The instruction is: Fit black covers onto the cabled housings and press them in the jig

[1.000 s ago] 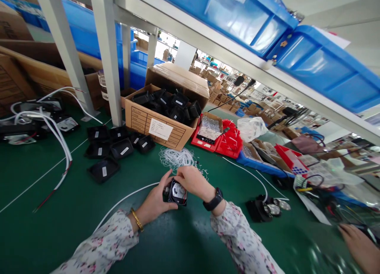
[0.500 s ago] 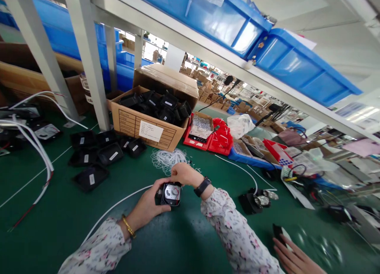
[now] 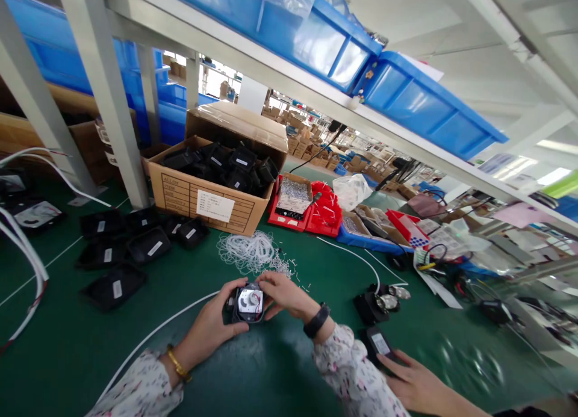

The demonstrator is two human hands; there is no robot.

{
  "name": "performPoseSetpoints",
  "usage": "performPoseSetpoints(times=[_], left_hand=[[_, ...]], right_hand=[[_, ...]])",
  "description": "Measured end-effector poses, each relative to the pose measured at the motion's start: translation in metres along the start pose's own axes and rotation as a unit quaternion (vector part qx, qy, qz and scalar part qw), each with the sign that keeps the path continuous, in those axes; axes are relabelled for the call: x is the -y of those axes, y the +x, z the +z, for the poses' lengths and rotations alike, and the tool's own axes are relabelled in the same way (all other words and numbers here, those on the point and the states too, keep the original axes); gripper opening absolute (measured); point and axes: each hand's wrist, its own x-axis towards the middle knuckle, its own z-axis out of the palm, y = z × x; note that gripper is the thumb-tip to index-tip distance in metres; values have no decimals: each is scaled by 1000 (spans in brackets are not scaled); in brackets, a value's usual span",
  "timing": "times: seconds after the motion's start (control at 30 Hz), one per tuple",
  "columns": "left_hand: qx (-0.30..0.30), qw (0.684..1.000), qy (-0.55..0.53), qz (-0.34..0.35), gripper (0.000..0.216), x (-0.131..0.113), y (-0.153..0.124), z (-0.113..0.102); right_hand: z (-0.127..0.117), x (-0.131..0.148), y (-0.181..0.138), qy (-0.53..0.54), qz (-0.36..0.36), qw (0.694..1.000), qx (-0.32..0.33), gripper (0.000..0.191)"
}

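My left hand (image 3: 212, 321) grips the left side of a small black lamp housing (image 3: 250, 302), its thumb along the near edge. Inside the housing sit a silvery-white plate with a round middle and a thin red wire. A white cable (image 3: 167, 319) curves from the housing toward the lower left. My right hand (image 3: 286, 298) has its fingers at the housing's right side and upper corner, closed on that edge; the fingertips are partly hidden. Just beyond lie a coil of clear thin ring-like strands (image 3: 248, 251) and scattered small white pieces (image 3: 282, 265).
Another person's hand (image 3: 409, 381) touches a black labelled part (image 3: 379, 343) at right, near a lamp (image 3: 377, 302) with a white cable. Black covers (image 3: 149, 244) lie left. Behind stand a carton (image 3: 208, 203) of black parts, red trays (image 3: 289, 215) and a shelf with blue bins (image 3: 433, 104).
My right hand has come down from above the housing's far corner to its right side. The other person's hand has moved left with the black part. The view has shifted somewhat.
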Motion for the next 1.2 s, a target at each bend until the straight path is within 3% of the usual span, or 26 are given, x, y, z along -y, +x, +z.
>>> performPoseSetpoints(times=[0.1, 0.2, 0.3, 0.47, 0.7, 0.93, 1.2], left_hand=[[-10, 1000, 6, 12, 55, -6, -1, 0], [-62, 997, -25, -29, 34, -16, 6, 1], [-89, 993, -18, -80, 26, -23, 19, 2], [-71, 993, -22, -97, 24, -26, 26, 2], [-24, 993, -56, -106, 26, -29, 20, -2], [0, 995, -35, -92, 25, -29, 22, -4], [2, 996, -68, -58, 17, -26, 16, 1]], right_hand=[[11, -12, 2, 115, 32, 992, -38, 18], [21, -21, 5, 164, -5, 984, -70, 27], [31, -30, 2, 222, -35, 971, -86, 44], [35, -38, -11, 268, 0, 963, -12, 61], [18, -39, -12, 159, -103, 980, -64, 44], [13, -41, -1, 98, -168, 980, -41, 41], [54, -47, 10, 92, -147, 958, -228, 55]])
